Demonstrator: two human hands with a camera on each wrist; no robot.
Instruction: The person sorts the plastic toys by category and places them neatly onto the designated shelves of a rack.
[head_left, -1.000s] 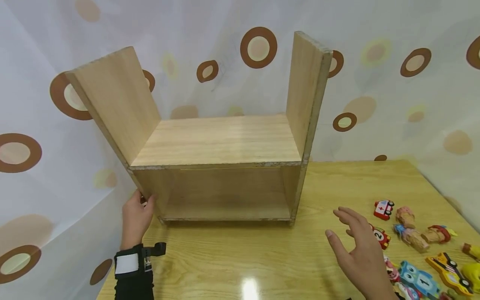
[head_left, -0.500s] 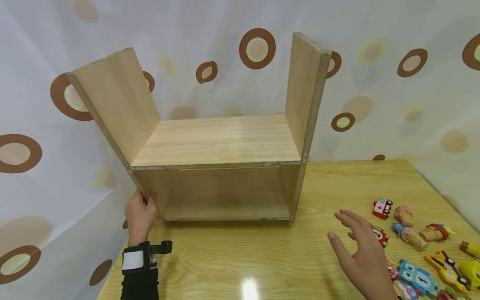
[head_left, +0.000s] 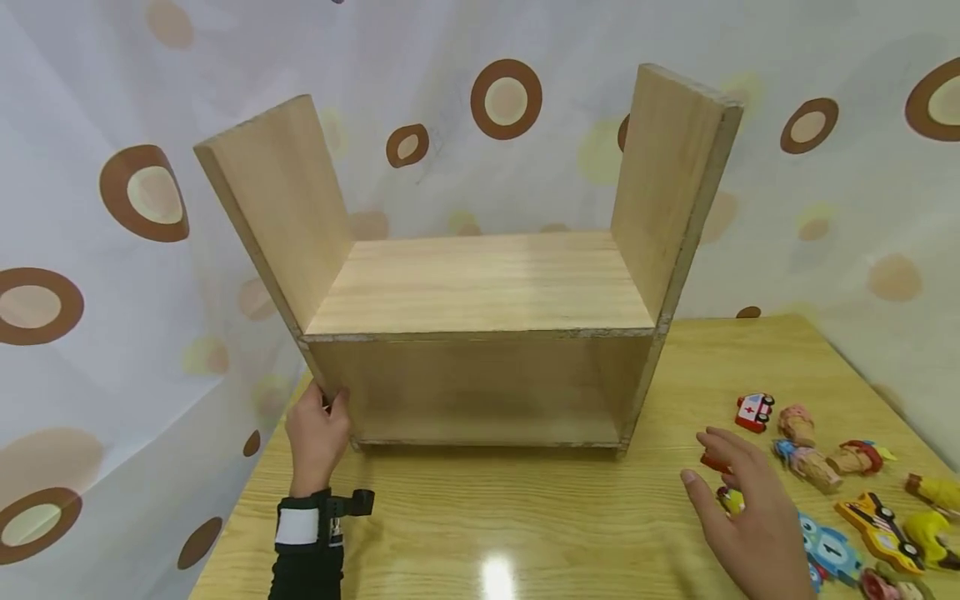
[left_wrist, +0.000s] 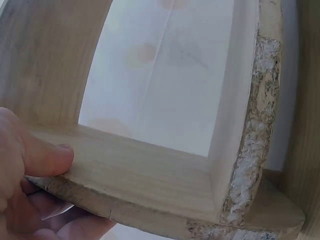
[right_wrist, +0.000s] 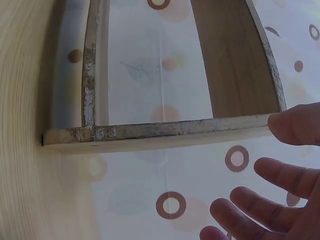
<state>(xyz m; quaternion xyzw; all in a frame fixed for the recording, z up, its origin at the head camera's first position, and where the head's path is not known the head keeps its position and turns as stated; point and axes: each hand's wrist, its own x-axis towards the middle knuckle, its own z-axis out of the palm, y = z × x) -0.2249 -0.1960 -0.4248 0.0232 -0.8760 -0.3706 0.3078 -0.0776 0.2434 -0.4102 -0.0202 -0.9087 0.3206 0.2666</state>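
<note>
A wooden shelf with two tall side boards stands on the table before the wall. My left hand grips the lower part of its left side board. In the left wrist view the thumb lies on the board's inner face and the fingers go beneath its rough front edge. To the right of the shelf, my right hand hovers apart from it with fingers spread and holds nothing. The right wrist view shows the shelf's right side board beyond the spread fingers.
Small toys lie on the table at the right: an ambulance, several ice-cream-cone figures, a blue owl piece and a yellow vehicle. Behind the shelf hangs a white sheet with brown circles.
The shelf has slid to the right, with my left hand gripping it and moving along. My right hand has shifted slightly right and stays open.
</note>
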